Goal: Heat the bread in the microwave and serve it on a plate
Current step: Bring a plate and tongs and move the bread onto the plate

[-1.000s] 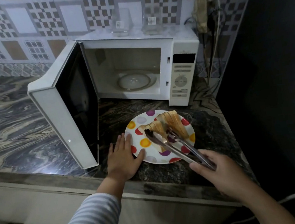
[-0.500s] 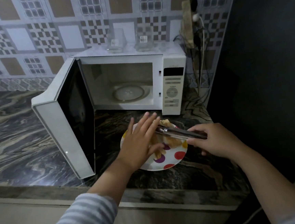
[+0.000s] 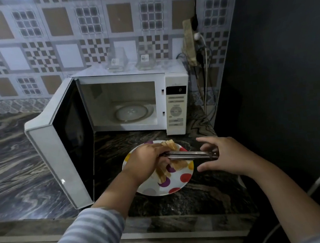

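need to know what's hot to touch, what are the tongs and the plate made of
Tongs: look like bare polished metal, probably stainless steel, given the grey sheen along the arms. Plate: glossy white with coloured dots, likely glazed ceramic or melamine; the view cannot settle which.

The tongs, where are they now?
In the head view, the tongs lie level above the dotted plate, held by the left hand before the open microwave.

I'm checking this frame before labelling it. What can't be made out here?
- Tongs, head view: the tips are hidden under the left hand, which grips them.
- Bread on the plate: partly covered by that hand and the tongs, so the slice count is unclear.
- Right hand: whether it touches the tongs' handle end is uncertain.
- Microwave button labels: too small to read.
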A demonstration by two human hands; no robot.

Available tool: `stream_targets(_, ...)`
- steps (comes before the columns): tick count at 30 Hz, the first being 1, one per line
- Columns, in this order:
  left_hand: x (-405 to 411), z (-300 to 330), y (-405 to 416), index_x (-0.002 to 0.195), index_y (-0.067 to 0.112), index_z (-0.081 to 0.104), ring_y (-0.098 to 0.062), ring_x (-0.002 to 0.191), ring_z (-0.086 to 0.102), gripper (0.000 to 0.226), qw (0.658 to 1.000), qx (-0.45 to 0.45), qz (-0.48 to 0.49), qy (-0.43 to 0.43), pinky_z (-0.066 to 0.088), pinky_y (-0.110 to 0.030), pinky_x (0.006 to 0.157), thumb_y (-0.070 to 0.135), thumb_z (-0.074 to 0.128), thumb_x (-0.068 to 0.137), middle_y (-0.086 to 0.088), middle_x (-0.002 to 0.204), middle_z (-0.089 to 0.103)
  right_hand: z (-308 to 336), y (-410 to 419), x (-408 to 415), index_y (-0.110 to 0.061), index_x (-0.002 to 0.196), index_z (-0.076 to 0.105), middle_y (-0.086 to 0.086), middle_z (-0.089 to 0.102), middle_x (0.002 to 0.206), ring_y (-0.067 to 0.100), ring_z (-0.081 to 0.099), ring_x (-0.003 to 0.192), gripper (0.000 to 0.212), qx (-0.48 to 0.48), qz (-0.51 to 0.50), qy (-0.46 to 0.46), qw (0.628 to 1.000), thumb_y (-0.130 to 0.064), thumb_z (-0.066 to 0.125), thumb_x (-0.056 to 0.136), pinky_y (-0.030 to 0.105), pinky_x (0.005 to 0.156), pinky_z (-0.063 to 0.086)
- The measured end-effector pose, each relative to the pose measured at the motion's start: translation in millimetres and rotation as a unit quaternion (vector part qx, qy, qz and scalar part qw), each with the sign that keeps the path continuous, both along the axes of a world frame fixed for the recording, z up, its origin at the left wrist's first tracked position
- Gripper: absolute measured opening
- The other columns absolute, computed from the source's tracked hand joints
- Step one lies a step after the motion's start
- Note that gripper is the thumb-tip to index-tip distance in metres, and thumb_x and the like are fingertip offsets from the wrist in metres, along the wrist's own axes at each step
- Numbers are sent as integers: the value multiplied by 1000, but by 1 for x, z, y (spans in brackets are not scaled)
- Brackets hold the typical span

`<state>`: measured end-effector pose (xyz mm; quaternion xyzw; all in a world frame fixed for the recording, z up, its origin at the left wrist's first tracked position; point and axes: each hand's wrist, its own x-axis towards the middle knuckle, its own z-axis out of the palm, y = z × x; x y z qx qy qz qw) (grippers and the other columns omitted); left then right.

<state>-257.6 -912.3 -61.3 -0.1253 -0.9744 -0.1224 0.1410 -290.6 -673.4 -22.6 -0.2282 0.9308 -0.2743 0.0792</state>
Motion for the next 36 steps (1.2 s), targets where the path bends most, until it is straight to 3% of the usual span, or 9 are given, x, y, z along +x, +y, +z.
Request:
stream_targets(3, 1, 2, -2, 129, 31, 58, -14, 113, 56, 36, 1000, 13, 10, 13, 31, -15, 81, 36, 54, 93, 9, 120, 65, 1, 8, -2, -33, 127, 56, -11, 63, 114, 6, 58, 106, 69, 14, -31, 30, 999, -36, 85, 65, 30, 97, 47)
stream_targets(7, 3, 4, 1, 130, 29, 56, -14, 119, 52, 38, 1000, 14, 14, 14, 33, -18, 92, 35, 52, 93, 7, 129, 60, -3, 9, -5, -32, 104, 70, -13, 68, 95, 3, 62, 89, 33, 18, -41, 65, 997, -33, 81, 73, 23, 75, 50)
stream_targets(11, 6, 6, 6, 129, 28, 58, -14, 119, 53, 37, 999, 22, 9, 23, 33, -16, 90, 33, 54, 93, 6, 127, 62, -6, -2, -1, -36, 99, 71, -17, 67, 91, 4, 61, 89, 22, 12, -46, 101, 994, -39, 74, 77, 32, 82, 52)
stream_targets(18, 4, 1, 1, 130, 30, 56, -15, 116, 55, 41, 999, 27, 11, 26, 32, -15, 88, 35, 60, 89, 7, 124, 63, -13, -24, 3, -38, 117, 62, -13, 65, 114, 11, 59, 104, 29, 58, 14, 129, 990, -38, 61, 88, 32, 86, 50)
stream_targets(23, 2, -8, -5, 138, 36, 42, -8, 123, 49, 71, 999, 1, -21, 32, 21, -31, 109, 70, 47, 76, 12, 128, 59, -15, -33, 2, -42, 137, 43, -8, 55, 133, 18, 52, 121, 43, 104, 48, 135, 984, -38, 52, 94, 35, 97, 44)
stream_targets(29, -3, -5, -5, 125, 37, 55, -4, 123, 46, 43, 999, 23, -21, 31, 16, -38, 115, 55, 54, 86, 16, 127, 55, -13, -40, -2, -29, 113, 41, -5, 63, 112, 19, 60, 101, 32, 98, 46, 140, 984, -40, 59, 89, 34, 80, 46)
stream_targets(34, -2, -6, -10, 131, 38, 48, -3, 127, 43, 57, 999, 26, -19, 34, 16, -39, 113, 64, 55, 81, 18, 131, 53, -11, -44, -2, -30, 110, 47, -7, 64, 111, 17, 59, 102, 26, 90, 51, 153, 983, -40, 59, 89, 33, 81, 46)
stream_targets(36, -2, -5, -10, 127, 39, 53, -2, 124, 45, 51, 999, 24, -23, 32, 17, -38, 113, 62, 55, 82, 18, 128, 55, -11, -47, -1, -31, 110, 51, -8, 65, 110, 17, 59, 102, 23, 87, 57, 161, 981, -40, 59, 90, 31, 79, 44)
